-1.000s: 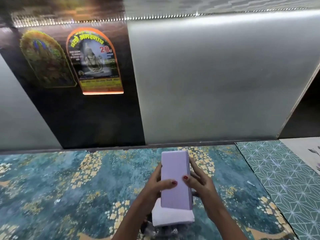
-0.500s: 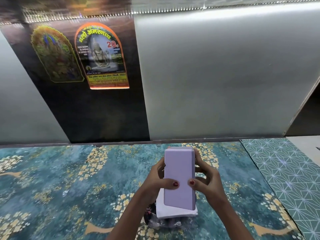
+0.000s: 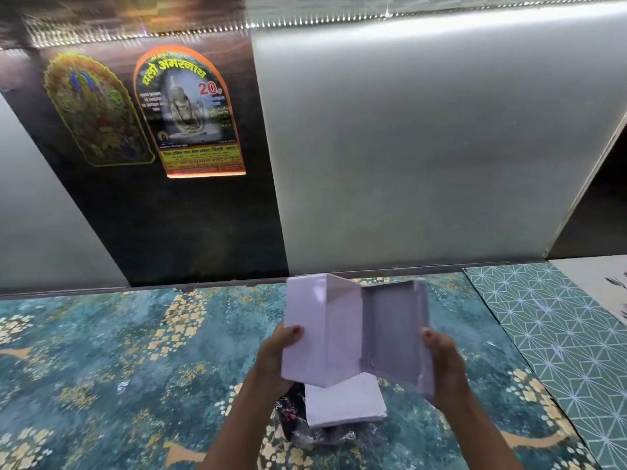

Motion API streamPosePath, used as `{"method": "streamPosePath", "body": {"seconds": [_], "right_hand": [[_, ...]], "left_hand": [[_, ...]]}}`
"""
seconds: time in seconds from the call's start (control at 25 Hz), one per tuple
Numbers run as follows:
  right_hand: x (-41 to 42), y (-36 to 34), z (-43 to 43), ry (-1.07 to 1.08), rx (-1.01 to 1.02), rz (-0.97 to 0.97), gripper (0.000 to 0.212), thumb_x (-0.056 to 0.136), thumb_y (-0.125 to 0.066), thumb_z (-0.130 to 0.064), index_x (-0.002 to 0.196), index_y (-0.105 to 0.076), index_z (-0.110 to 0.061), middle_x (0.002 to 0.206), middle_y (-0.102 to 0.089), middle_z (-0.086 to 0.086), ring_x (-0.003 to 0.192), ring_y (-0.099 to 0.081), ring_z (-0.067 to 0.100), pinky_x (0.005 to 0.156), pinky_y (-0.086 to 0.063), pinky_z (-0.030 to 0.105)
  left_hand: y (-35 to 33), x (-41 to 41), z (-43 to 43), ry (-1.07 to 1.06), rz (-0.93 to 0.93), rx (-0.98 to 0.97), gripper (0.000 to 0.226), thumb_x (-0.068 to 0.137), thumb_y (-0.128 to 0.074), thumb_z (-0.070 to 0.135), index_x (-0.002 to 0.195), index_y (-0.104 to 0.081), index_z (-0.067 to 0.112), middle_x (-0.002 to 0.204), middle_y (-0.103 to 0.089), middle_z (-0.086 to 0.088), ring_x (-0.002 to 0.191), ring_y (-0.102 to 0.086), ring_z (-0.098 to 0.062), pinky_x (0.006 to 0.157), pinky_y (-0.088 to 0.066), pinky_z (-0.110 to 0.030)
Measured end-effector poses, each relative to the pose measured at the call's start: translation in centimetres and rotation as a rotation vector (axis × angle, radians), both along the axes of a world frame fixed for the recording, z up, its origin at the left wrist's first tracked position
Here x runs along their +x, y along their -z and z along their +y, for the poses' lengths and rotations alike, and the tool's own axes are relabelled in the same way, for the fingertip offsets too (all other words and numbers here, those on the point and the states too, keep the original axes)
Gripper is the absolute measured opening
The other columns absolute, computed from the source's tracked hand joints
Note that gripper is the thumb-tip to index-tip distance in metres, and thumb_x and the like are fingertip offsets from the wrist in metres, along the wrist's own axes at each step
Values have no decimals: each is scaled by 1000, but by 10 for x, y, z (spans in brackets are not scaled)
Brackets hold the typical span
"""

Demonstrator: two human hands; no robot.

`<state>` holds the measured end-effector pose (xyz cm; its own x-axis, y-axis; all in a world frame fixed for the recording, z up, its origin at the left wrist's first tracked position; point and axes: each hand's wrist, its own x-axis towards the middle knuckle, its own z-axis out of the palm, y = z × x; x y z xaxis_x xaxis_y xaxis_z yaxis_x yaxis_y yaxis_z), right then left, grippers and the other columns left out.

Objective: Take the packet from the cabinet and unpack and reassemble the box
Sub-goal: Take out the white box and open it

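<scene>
A lilac box is held apart in two pieces above the patterned bedcover. My left hand [image 3: 276,359] grips the box body [image 3: 319,330] at its lower left corner. My right hand [image 3: 442,364] grips the lid [image 3: 395,334] by its right edge, and the lid's hollow inside faces me. The two pieces touch along one edge in the middle. Below them a white folded sheet [image 3: 342,403] lies on a crumpled dark plastic packet [image 3: 305,429].
A teal bedcover with gold flowers [image 3: 118,368] spreads under my hands. A green geometric mat [image 3: 556,334] lies to the right. Behind stand grey cabinet panels [image 3: 424,147] and a dark panel bearing two stickers [image 3: 188,110].
The shut box has come apart: my right hand has swung the lid off to the right while my left hand keeps the body. The box has also risen toward the cabinet.
</scene>
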<state>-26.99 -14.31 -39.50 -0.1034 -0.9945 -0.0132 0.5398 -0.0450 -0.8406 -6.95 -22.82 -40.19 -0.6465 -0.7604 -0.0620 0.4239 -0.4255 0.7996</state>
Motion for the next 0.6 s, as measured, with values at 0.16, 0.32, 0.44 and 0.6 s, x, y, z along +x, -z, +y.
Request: {"method": "streamPosePath", "body": {"seconds": [0.16, 0.32, 0.44, 0.6], "right_hand": [[-35, 25, 17, 138, 158, -173, 53, 24, -88, -34, 68, -67, -13, 61, -64, 14, 45, -63, 21, 40, -52, 28], [-52, 61, 37, 305, 483, 44, 14, 92, -43, -15, 84, -55, -13, 54, -68, 13, 42, -62, 23, 37, -51, 29], [-62, 94, 44, 250, 812, 205, 42, 86, -52, -33, 113, -56, -1, 95, -65, 25, 81, -63, 39, 79, -52, 51], [-65, 104, 39, 420, 787, 653, 44, 88, -53, -18, 126, -47, 4, 132, -50, 25, 117, -49, 39, 92, -38, 43]], "left_hand": [[40, 38, 0, -161, 178, 179, 70, 76, -59, 50, 126, -46, 3, 127, -55, -26, 121, -48, -41, 103, -37, -57], [90, 96, 18, -201, 265, 126, 66, 93, -8, 45, 142, -12, 1, 151, -12, -31, 141, -5, -44, 113, 9, -61], [118, 128, 40, -341, 198, 140, 69, 92, -10, 47, 141, -13, -1, 150, -12, -32, 141, -8, -44, 115, 3, -59], [127, 137, 47, -547, -325, 490, 44, 81, -49, 34, 100, -68, 0, 98, -71, -26, 81, -70, -41, 64, -60, -48]]}}
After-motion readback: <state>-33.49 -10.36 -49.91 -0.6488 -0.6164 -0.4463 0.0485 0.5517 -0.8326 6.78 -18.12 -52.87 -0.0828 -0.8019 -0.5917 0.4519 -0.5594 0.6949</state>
